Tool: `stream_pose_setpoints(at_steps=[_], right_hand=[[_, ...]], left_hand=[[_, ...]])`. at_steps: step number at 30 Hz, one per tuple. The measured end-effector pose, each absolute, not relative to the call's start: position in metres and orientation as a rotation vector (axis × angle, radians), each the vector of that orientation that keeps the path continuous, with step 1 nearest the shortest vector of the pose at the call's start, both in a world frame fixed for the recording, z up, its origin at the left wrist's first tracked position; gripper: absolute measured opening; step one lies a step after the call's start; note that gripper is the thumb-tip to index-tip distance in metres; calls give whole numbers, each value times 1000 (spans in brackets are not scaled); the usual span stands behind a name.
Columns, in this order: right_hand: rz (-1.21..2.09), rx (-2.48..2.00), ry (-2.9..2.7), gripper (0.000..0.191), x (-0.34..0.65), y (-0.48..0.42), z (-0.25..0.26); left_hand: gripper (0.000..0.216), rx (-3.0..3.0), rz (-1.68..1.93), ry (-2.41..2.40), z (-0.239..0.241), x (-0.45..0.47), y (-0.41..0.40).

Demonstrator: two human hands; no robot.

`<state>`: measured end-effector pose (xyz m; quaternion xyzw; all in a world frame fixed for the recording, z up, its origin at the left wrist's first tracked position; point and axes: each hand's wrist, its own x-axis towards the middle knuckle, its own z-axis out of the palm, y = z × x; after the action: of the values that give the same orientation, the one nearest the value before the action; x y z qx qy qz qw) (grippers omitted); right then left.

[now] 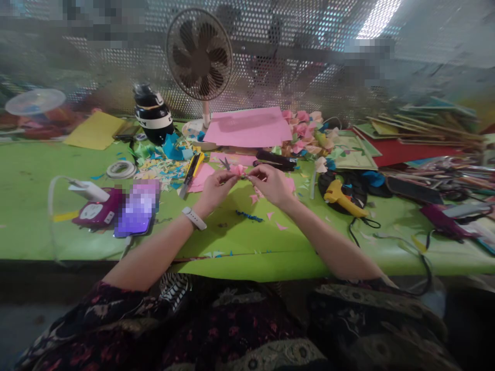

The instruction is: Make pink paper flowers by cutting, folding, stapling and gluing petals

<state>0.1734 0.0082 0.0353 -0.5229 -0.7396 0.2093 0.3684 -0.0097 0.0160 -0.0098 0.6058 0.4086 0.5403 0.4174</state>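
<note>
Both my hands meet over the middle of the green-covered table, pinching a small pink paper flower [238, 169] between them. My left hand [218, 186], with a white band at the wrist, grips its left side. My right hand [271, 184] pinches the other side, fingertips close to the left ones. Part of the flower is hidden by the fingers. Just beyond the left fingertips show dark scissor blades [225, 164]. A black stapler [275, 160] lies behind my right hand. Below the hands rests a twisted blue paper strip [249, 216], with pink paper scraps [281, 226] nearby.
Left of my hands lie a yellow cutter knife [192, 174], a phone [138, 208] and a tape roll [121, 169]. A fan [199, 54] and a black bottle [153, 117] stand behind. On the right are a yellow glue gun [344, 198] and paper flowers [305, 131].
</note>
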Motion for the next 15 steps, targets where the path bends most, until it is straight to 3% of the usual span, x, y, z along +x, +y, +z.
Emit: stream_pose_setpoints(at_steps=[15], right_hand=[[528,-1208,-1920,11,165,6,20]], left_hand=[[21,1438,1301,914,-12,-7,14]])
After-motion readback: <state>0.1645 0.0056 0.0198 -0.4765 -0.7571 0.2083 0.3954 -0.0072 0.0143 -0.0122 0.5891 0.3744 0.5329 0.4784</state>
